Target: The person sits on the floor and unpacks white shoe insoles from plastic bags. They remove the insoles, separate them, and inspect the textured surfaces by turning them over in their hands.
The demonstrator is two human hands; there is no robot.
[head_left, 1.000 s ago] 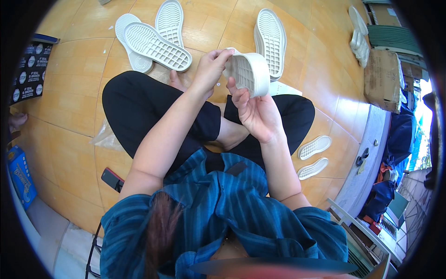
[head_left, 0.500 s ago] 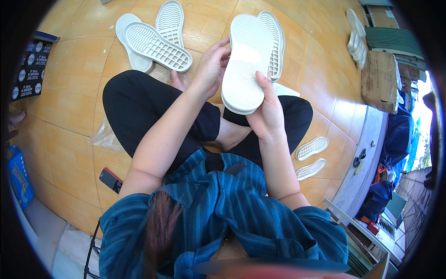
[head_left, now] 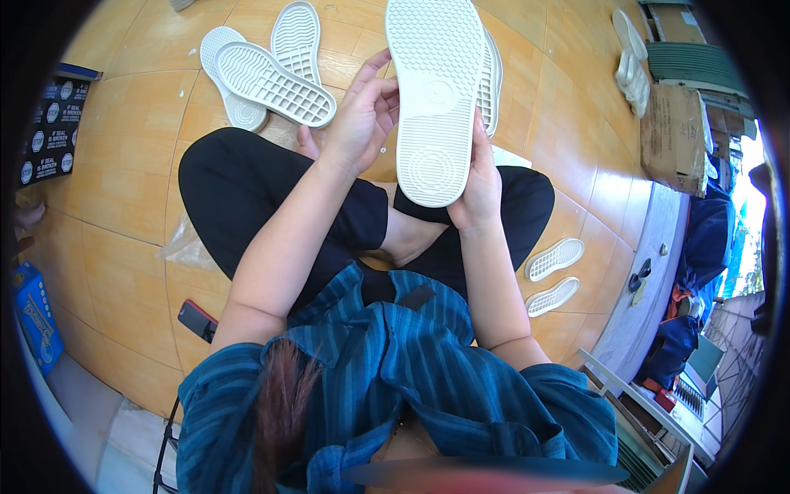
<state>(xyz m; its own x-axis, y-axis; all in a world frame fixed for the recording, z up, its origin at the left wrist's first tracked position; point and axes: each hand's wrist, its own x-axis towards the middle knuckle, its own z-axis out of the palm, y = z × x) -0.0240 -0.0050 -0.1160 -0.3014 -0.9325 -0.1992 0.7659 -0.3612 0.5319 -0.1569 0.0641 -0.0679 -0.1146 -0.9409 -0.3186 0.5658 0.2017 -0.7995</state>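
Note:
A white shoe sole (head_left: 434, 107) is held up over my crossed legs, its patterned tread facing me and its toe cut off by the picture's top edge. My right hand (head_left: 480, 183) grips it at the lower right, thumb along the edge and the other fingers mostly hidden behind. At the opposite edge, my left hand (head_left: 366, 115) has curled fingers touching the sole. Partly covered by it, another white sole (head_left: 491, 86) lies on the floor with its ribbed, gridded side up. Left of my hands lie three more soles, the top one (head_left: 276, 82) overlapping the others.
Two smaller soles (head_left: 555, 259) rest on the floor beside my right knee. A phone (head_left: 197, 320) and a clear plastic bag (head_left: 188, 245) lie on my left. Cardboard boxes (head_left: 673, 138) stand along the right side. At the far left are a black printed box (head_left: 55, 123) and a blue box (head_left: 37, 321).
The held sole has been raised and its surface turned, so the tread pattern shows more clearly. My right thumb has slid from its face to its right edge.

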